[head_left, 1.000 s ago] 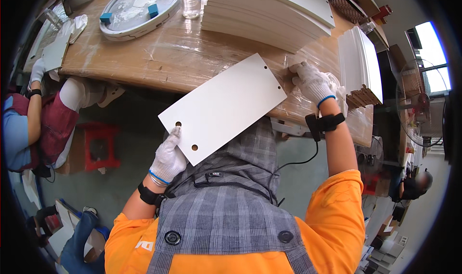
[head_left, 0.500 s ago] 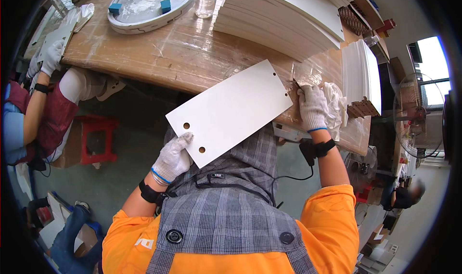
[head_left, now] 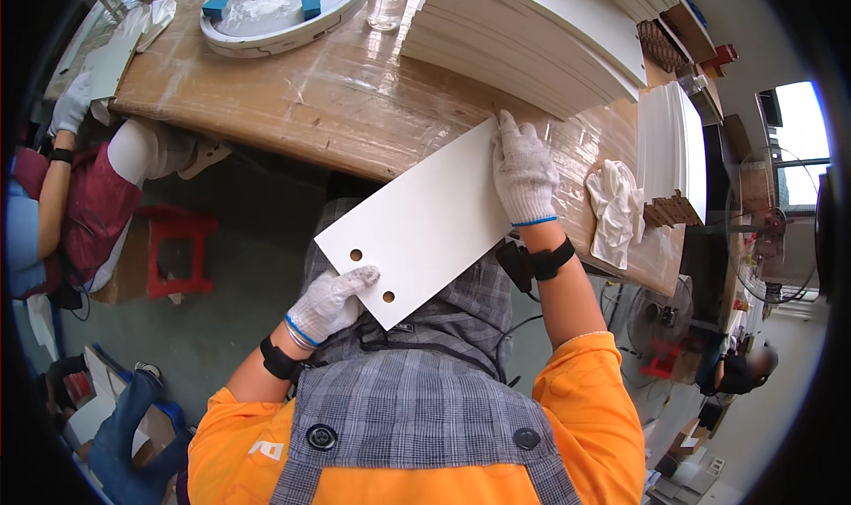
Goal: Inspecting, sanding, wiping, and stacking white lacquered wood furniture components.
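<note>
White drilled panel (head_left: pixel 425 226) looked smooth, low-sheen; its two round holes (head_left: pixel 356 255) showed raw, wood-like material inside. Left hand (head_left: pixel 326 306) and right hand (head_left: pixel 525 172) wore matt, rough-knit cloth gloves (head_left: pixel 532 195). Surface (head_left: pixel 248 97) lay under glossy, wrinkled clear plastic film. Crumpled white cloth (head_left: pixel 614 212) had a soft, matt look. Clear tumbler (head_left: pixel 387 0) was smooth, shiny; glass or plastic, could not tell. Plaid apron (head_left: pixel 417 416): matt woven fabric. Red stool (head_left: pixel 160 248) looked like smooth plastic.
</note>
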`<state>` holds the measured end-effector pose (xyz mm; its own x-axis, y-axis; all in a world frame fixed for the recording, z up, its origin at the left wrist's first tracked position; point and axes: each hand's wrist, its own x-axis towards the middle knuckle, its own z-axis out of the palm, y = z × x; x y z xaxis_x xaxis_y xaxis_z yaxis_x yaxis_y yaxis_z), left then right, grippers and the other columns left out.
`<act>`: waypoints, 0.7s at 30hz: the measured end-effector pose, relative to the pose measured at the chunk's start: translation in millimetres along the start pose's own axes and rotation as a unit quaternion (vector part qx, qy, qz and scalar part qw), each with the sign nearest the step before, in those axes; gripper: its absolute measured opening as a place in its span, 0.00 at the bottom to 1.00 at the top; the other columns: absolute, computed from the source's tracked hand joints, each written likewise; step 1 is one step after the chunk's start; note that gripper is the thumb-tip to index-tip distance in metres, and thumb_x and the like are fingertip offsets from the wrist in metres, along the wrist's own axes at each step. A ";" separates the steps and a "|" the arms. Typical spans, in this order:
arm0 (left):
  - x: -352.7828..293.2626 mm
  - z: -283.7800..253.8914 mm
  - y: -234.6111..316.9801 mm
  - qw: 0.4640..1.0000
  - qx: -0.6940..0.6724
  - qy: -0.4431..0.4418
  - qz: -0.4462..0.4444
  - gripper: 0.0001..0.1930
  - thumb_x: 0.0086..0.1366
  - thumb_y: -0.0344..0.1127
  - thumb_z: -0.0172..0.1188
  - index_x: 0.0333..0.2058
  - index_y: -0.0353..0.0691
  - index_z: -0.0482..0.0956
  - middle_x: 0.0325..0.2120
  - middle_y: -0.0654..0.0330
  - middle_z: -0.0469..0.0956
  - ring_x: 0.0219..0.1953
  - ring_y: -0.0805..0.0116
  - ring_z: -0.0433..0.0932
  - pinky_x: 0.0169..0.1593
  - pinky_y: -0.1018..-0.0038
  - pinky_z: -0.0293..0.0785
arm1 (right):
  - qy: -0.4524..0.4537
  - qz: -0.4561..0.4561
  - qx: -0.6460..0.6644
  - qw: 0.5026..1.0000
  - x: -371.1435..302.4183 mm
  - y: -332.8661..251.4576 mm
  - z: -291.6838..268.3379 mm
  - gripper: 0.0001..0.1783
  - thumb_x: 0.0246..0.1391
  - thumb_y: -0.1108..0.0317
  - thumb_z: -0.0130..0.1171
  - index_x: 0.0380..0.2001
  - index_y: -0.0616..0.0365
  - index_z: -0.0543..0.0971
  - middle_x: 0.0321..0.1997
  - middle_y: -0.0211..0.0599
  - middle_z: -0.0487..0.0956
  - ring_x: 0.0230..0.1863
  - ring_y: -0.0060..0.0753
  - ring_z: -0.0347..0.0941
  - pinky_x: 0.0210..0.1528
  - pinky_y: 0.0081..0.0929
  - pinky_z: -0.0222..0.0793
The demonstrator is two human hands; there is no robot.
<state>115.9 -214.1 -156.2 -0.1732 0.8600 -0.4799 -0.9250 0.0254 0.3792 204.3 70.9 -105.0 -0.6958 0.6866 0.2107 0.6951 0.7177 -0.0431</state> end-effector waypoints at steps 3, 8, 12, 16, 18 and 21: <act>0.7 -0.5 1.9 1.000 -0.004 0.003 -0.016 0.21 0.60 0.24 0.56 0.53 0.35 0.67 0.47 0.57 0.74 0.50 0.65 0.74 0.55 0.68 0.70 | -0.059 -0.040 -0.009 0.997 -2.9 -8.0 -5.4 0.20 0.58 0.60 0.48 0.53 0.50 0.68 0.43 0.45 0.74 0.40 0.49 0.76 0.38 0.45 0.73; 1.1 4.4 6.3 1.000 0.004 -0.002 -0.020 0.20 0.60 0.24 0.56 0.52 0.35 0.68 0.46 0.58 0.74 0.49 0.65 0.74 0.55 0.68 0.70 | -0.003 -0.054 0.040 0.998 -2.1 -2.4 -5.8 0.20 0.57 0.63 0.48 0.53 0.54 0.65 0.43 0.48 0.74 0.41 0.50 0.75 0.38 0.42 0.74; 0.6 -2.2 1.8 1.000 0.007 -0.006 -0.019 0.20 0.60 0.24 0.56 0.52 0.35 0.68 0.46 0.58 0.74 0.49 0.65 0.74 0.55 0.68 0.70 | -0.067 -0.099 0.010 0.993 -9.9 -13.9 -6.9 0.21 0.57 0.64 0.48 0.53 0.55 0.64 0.41 0.50 0.74 0.43 0.50 0.74 0.41 0.41 0.73; 1.0 0.4 -0.6 1.000 0.022 -0.008 -0.015 0.21 0.61 0.26 0.56 0.54 0.35 0.66 0.47 0.56 0.73 0.50 0.64 0.74 0.55 0.67 0.70 | 0.017 -0.073 0.104 0.992 -2.3 -6.0 -5.1 0.23 0.58 0.64 0.49 0.57 0.55 0.64 0.41 0.50 0.73 0.38 0.51 0.74 0.39 0.41 0.72; 0.2 4.1 0.0 0.999 0.031 -0.012 -0.013 0.23 0.61 0.28 0.55 0.55 0.34 0.64 0.48 0.54 0.73 0.50 0.62 0.73 0.56 0.66 0.69 | -0.055 -0.008 -0.006 0.998 0.3 -10.1 -4.4 0.20 0.56 0.68 0.48 0.52 0.59 0.65 0.41 0.51 0.72 0.39 0.48 0.74 0.41 0.38 0.73; 2.7 13.8 4.8 0.999 0.022 -0.033 -0.028 0.22 0.61 0.28 0.55 0.55 0.33 0.64 0.48 0.54 0.73 0.51 0.62 0.74 0.56 0.65 0.70 | -0.101 -0.173 -0.037 0.979 -33.3 -49.7 -9.1 0.21 0.56 0.68 0.48 0.54 0.57 0.64 0.38 0.46 0.73 0.38 0.49 0.74 0.41 0.38 0.72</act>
<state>115.6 -204.6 -144.8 -0.0978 0.8886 -0.4482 -0.9169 0.0947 0.3877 194.5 11.3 -101.0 -0.9088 0.4173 0.0028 0.4165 0.9065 0.0684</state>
